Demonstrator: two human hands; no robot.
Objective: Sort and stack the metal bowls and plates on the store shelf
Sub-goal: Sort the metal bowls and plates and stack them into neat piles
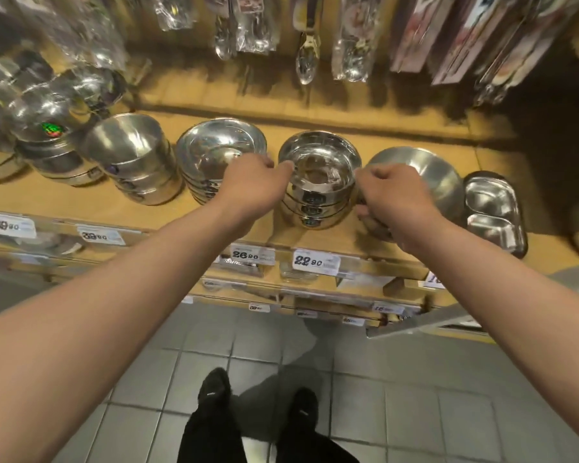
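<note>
Centre of the wooden shelf [81,198], a stack of small metal bowls [318,182], nested one in another, sits near the front edge above the 22.90 price tag [316,261]. Both hands are on it: the left hand [251,185] comes in from the left, fingers curled and pinching the top bowl's rim, while the right hand [393,198] closes in on the right side, fingers bent around the rim and flank of the stack. Just left, partly behind the left hand, a stack of wider shallow plates [219,155]; further left, a stack of deeper bowls [134,155], then lidded steel tins [47,138]. To the right, behind the right hand, a large tilted bowl [428,175], and beside it divided steel trays [492,208]. Above hang packaged utensils [306,45]. Below, grey floor tiles [415,396] and two black shoes [214,385].
</note>
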